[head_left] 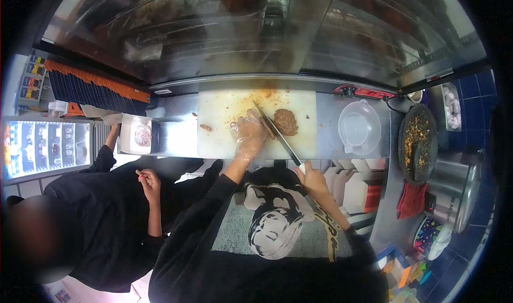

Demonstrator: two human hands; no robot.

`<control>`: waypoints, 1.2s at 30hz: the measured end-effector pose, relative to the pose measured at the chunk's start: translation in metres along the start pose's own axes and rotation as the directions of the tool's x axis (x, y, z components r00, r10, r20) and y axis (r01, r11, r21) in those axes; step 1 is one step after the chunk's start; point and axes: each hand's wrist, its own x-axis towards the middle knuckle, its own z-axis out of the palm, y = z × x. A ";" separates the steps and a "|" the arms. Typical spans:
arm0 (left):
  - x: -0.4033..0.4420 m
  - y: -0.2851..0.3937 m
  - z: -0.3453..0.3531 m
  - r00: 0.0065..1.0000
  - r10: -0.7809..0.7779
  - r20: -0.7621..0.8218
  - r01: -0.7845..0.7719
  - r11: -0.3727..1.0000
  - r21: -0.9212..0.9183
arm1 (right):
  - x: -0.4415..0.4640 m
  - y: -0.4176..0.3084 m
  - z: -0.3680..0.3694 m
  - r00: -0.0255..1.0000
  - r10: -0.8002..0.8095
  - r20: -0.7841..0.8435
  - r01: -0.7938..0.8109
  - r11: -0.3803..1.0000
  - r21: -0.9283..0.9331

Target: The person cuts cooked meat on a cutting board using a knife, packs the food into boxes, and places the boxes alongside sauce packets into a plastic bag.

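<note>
My left hand (250, 134), in a clear plastic glove, is closed over the near end of a brown piece of meat (268, 127) on the white cutting board (219, 102). My right hand (312, 179) grips the white handle of a long knife (284, 141). Its blade slants away to the left across the board, close beside my gloved fingers. Just right of the blade lies a larger browned meat patty (286, 121). A small meat scrap (206, 127) rests toward the board's left side, and orange crumbs are scattered at the back.
A clear plastic bowl (359, 126) stands right of the board. Farther right is a dark round pan (418, 142) with browned bits. A glass-fronted metal cabinet (278, 35) rises behind the counter. At left, another person (107, 217) stands near a white box (140, 134).
</note>
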 end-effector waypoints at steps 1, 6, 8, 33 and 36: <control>0.001 -0.004 -0.003 1.000 0.013 -0.024 -0.012 1.000 0.019 | 0.000 0.000 -0.001 1.000 -0.004 -0.002 0.004 1.000 0.001; 0.016 -0.030 -0.037 0.991 -0.116 -0.059 0.057 0.790 -0.610 | 0.001 0.000 -0.006 0.999 0.000 0.035 -0.001 1.000 0.015; 0.036 -0.056 -0.023 0.986 -0.119 -0.120 -0.001 0.705 -0.709 | 0.002 0.002 -0.005 0.999 -0.009 0.035 0.009 1.000 0.019; 0.077 0.023 -0.037 0.182 0.836 0.517 -0.942 0.299 -0.152 | -0.047 0.089 -0.065 0.953 0.004 -0.302 0.040 0.990 0.138; 0.081 0.029 -0.043 0.188 0.761 0.621 -0.929 0.344 -0.140 | -0.050 0.096 -0.059 0.955 0.032 -0.294 0.018 0.986 0.167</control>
